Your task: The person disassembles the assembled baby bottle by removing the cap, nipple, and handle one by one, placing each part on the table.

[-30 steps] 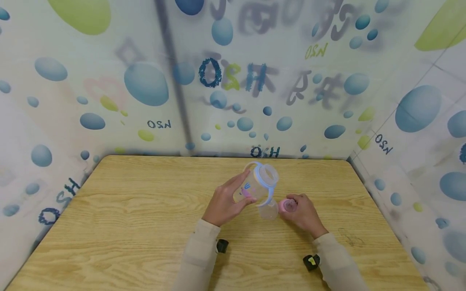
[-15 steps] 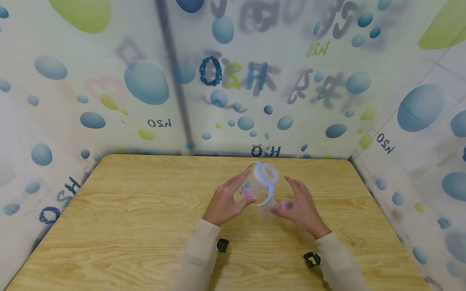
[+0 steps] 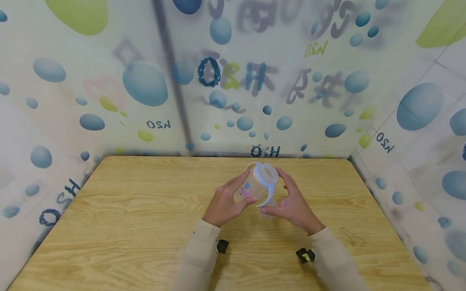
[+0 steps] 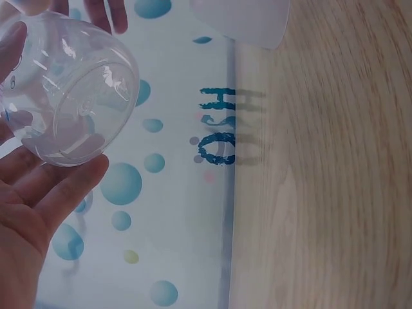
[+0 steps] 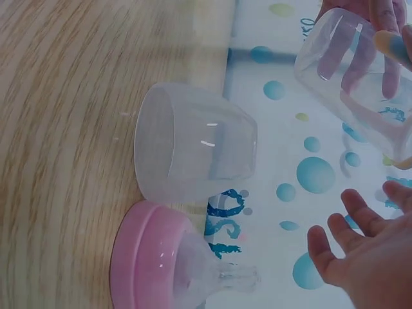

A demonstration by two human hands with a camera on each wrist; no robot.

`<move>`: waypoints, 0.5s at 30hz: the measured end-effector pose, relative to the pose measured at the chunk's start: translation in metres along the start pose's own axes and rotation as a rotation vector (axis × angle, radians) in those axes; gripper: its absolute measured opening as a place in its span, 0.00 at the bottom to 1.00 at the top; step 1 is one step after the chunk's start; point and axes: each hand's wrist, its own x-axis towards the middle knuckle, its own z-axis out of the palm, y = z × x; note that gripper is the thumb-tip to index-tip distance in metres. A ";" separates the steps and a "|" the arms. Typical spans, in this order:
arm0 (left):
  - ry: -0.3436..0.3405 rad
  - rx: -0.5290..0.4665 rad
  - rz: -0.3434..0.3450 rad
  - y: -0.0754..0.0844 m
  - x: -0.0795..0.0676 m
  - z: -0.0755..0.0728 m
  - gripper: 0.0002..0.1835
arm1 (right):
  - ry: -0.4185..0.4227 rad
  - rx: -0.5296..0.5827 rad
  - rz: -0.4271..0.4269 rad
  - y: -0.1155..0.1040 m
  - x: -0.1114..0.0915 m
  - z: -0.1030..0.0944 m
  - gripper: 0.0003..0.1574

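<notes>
A clear baby bottle (image 3: 250, 189) with a light blue two-handled ring and a printed picture is tilted, its open mouth to the upper right. My left hand (image 3: 225, 202) grips it by the body; in the left wrist view fingers curve under the clear bottle (image 4: 96, 116). My right hand (image 3: 296, 210) reaches the mouth side with fingers spread, index fingertip right at the rim, thumb near the lower handle. In the right wrist view, a translucent bottle cap (image 5: 199, 145) and a pink collar with a teat (image 5: 151, 257) stand side by side on the table. My right hand hides the collar in the head view.
The wooden table (image 3: 138, 218) ends at a back wall (image 3: 145, 137) printed with blue and green spots, and another patterned wall (image 3: 418, 161) borders it on the right. Black wrist cameras (image 3: 305, 255) hang at both sleeves.
My right hand has let go of the pink collar, leaving it on the table, and has moved left and up to the bottle's mouth with spread fingers. The left hand holds the bottle nearly still.
</notes>
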 end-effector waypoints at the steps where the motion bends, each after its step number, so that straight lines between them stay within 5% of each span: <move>1: 0.000 0.000 0.000 0.000 0.000 0.000 0.41 | 0.001 -0.005 -0.001 -0.001 0.001 0.000 0.70; 15: -0.035 -0.006 -0.031 0.003 0.000 0.000 0.41 | -0.030 0.018 0.025 -0.003 0.005 0.004 0.67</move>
